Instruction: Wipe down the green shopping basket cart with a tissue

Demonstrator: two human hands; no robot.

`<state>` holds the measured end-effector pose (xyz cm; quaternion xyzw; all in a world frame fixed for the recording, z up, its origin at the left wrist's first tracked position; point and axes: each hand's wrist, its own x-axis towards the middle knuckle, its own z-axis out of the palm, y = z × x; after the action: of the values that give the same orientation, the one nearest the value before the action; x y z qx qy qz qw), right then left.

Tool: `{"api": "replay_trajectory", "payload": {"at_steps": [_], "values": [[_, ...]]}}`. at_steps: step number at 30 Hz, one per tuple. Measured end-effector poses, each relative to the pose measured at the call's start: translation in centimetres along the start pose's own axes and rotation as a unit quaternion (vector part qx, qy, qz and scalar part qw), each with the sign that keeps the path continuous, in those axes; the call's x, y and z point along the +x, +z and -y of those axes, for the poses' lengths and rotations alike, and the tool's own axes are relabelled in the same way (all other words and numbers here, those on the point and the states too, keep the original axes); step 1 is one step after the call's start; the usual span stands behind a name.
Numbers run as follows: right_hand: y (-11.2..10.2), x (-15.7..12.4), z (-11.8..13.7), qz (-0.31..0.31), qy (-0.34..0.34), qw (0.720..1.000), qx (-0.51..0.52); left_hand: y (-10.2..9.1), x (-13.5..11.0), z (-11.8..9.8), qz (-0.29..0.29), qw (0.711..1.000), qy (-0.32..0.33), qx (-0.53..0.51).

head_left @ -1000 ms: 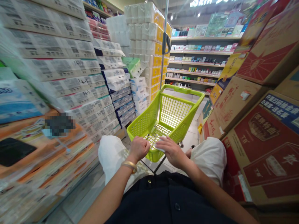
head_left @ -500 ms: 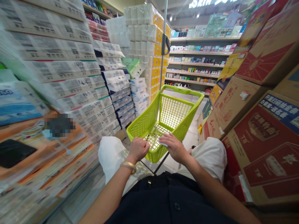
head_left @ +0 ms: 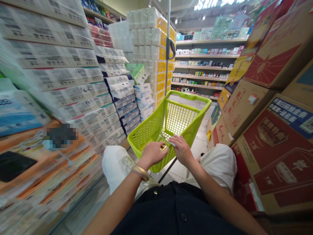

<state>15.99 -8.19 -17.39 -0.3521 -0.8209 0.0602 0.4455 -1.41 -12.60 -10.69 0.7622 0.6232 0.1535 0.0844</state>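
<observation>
A lime-green plastic shopping basket [head_left: 146, 132] stands on the floor between my knees, its metal pull handle [head_left: 167, 49] rising straight up. My left hand [head_left: 153, 154], with a gold bangle on the wrist, is curled over the basket's near rim. Just to its right, my right hand [head_left: 183, 150] reaches inside the basket, its fingers closed on a small white cloth [head_left: 172, 143] pressed against the mesh bottom. The two hands are almost touching.
Stacked packs of tissue and toilet paper [head_left: 73, 81] wall the left side of the narrow aisle. Cardboard cartons [head_left: 274, 130] are piled close on the right. Store shelves with small goods [head_left: 202, 62] stand beyond the basket. A tiled floor [head_left: 199, 143] runs ahead.
My left hand has slid right along the near rim toward my right hand. My right hand with the cloth has moved a little farther into the basket, and the basket has shifted slightly left.
</observation>
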Motion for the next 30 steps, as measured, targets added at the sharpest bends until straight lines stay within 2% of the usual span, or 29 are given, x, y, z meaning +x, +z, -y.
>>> {"api": "replay_trajectory", "payload": {"at_steps": [4,10,17,20,25,27,30], "values": [[-0.5,0.3,-0.3,0.014,-0.015,1.000,0.004,1.6,0.2,-1.4,0.039,0.997,-0.023,0.063],[-1.4,0.7,-2.0,-0.029,0.036,0.999,-0.024,2.9,-0.4,-0.6,0.036,0.998,-0.017,0.057],[0.1,-0.2,0.9,0.039,-0.040,0.998,0.004,2.5,-0.6,0.1,0.041,0.998,0.002,0.053],[-0.4,0.1,0.2,0.015,-0.013,1.000,-0.010,2.1,-0.9,0.7,0.041,0.998,0.009,0.055],[-0.8,0.4,-0.9,-0.068,0.052,0.995,-0.041,1.7,-1.4,1.4,0.038,0.998,0.015,0.056],[-0.1,0.1,-0.1,-0.068,0.034,0.996,-0.036,1.7,-1.4,1.7,0.034,0.998,0.024,0.055],[0.8,-0.4,1.4,-0.020,-0.021,0.999,-0.018,1.8,-1.5,2.2,0.034,0.997,0.038,0.057]]}}
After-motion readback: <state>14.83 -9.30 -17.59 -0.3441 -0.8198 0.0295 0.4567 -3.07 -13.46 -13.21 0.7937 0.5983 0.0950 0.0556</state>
